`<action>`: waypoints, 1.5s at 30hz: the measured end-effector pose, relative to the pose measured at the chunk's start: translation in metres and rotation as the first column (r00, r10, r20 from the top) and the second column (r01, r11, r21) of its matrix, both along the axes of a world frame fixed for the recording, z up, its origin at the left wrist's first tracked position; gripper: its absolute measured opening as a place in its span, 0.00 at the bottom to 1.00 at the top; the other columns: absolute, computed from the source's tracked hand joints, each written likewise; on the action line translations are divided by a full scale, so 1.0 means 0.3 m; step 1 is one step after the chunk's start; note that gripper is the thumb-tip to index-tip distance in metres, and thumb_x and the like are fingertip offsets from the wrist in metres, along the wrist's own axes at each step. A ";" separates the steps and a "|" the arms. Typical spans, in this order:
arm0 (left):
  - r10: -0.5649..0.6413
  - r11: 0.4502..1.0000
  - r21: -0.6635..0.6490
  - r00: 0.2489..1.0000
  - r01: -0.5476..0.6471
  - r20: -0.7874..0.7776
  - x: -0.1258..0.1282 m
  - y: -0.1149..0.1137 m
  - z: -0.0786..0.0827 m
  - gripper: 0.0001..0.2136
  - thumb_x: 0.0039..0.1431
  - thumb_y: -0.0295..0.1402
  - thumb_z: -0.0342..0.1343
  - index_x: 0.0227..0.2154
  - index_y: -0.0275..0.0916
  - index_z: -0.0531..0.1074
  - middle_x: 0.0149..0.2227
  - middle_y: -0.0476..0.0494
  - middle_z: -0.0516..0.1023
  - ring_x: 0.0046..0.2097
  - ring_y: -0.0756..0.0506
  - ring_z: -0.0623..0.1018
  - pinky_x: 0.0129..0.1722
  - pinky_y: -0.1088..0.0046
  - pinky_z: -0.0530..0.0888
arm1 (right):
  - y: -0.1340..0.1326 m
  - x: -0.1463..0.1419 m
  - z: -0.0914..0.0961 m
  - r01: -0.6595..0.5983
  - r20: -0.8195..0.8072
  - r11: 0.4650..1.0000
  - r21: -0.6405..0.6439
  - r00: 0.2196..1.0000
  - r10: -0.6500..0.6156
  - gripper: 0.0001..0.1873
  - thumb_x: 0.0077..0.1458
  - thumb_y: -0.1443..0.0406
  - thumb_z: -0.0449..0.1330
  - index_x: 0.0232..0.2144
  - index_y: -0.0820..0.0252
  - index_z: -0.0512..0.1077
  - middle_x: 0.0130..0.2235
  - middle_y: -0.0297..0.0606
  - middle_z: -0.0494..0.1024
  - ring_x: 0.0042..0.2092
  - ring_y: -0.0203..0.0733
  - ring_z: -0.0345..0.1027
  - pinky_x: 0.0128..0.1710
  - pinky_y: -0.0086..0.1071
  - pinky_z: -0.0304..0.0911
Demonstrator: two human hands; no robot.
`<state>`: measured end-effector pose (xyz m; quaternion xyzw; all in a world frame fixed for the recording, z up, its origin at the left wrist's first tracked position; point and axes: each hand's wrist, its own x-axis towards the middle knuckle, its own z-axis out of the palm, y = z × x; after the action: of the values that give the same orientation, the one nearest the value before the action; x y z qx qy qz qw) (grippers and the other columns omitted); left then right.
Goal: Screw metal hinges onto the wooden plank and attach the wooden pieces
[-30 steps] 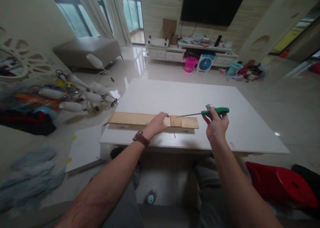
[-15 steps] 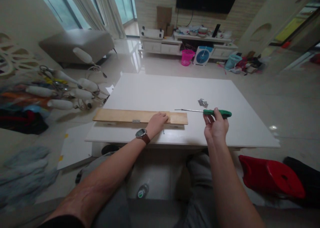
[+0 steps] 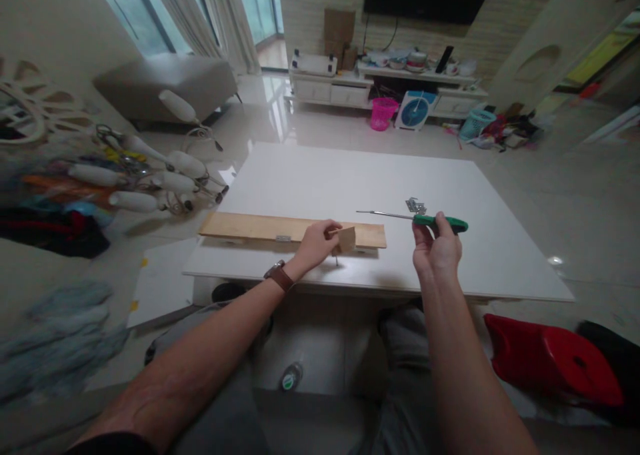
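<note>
My left hand [image 3: 320,240], with a watch on the wrist, is closed on a small tan square piece [image 3: 347,240]; whether it is wood or cardboard I cannot tell. It holds this piece over the front edge of a long wooden board [image 3: 250,226]. A small metal plate [image 3: 283,238] sits on the board's near edge. In my right hand [image 3: 437,245] is a screwdriver [image 3: 447,224] with a green handle, its shaft pointing left above the white tabletop [image 3: 325,182]. Just below the tan piece stands a thin screw or nail [image 3: 337,262]. Several metal hinges or brackets [image 3: 415,206] lie behind the screwdriver.
To the left are lamp-like white fixtures [image 3: 133,202] and a heap of cloth [image 3: 60,335]. A red stool [image 3: 555,358] lies at the right. On the floor below stands a bottle [image 3: 291,377]. A pink basket [image 3: 383,113] is by the far cabinet.
My left hand has lifted the small tan piece off the board and tilted it up. The screwdriver stays in my right hand, and the whole view has shifted slightly.
</note>
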<state>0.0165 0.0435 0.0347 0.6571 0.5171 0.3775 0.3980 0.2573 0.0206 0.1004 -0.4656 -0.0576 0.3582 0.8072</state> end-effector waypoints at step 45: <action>0.742 0.618 -0.757 0.476 -0.212 0.472 -0.290 -0.233 -0.212 0.25 0.46 0.29 0.58 0.51 0.43 0.70 0.43 0.44 0.78 0.39 0.44 0.78 0.36 0.70 0.76 | 0.090 -0.457 -0.094 -0.324 0.026 0.918 -0.228 0.941 0.339 0.20 0.50 0.59 0.78 0.34 0.56 0.71 0.32 0.26 0.79 0.32 0.31 0.76 0.33 0.26 0.77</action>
<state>-0.0706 -0.0263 -0.0288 0.0858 0.5638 0.5283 0.6290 0.1203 0.0475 0.0723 -0.5470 -0.1218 0.4786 0.6760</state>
